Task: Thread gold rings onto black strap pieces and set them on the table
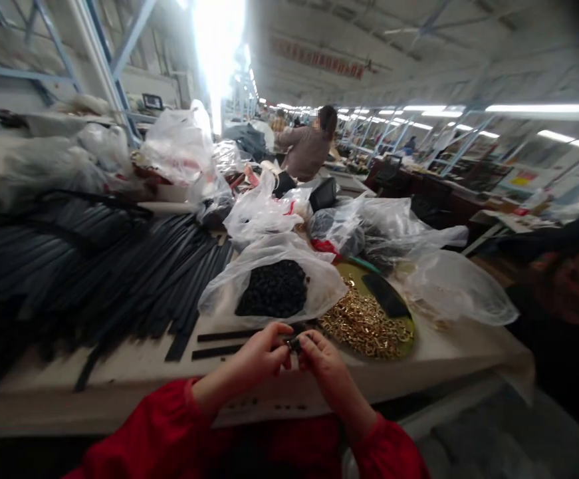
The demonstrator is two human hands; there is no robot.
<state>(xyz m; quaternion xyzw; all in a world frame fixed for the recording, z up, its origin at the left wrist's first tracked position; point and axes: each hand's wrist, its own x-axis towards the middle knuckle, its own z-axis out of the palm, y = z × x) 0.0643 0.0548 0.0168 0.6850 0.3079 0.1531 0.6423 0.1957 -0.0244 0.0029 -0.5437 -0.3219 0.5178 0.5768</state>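
My left hand [268, 351] and my right hand [319, 356] meet at the table's front edge, fingers pinched together on a small dark piece [294, 343]. Its exact kind is too small to tell. Just beyond them lies an open clear plastic bag [219, 293] with many small black pieces [274, 289] in it. To the right of my right hand sits a yellowish round tray [407, 332] heaped with small gold-coloured metal fittings [363, 319]. Two black strips [219, 350] lie flat beside my left hand, their right ends partly hidden.
A large pile of long black strips [134, 286] covers the table's left side. Several filled plastic bags [383, 223] crowd the back. A person [309, 146] is farther off, beyond the bags. Dark clothing of someone [558, 332] shows at the right edge.
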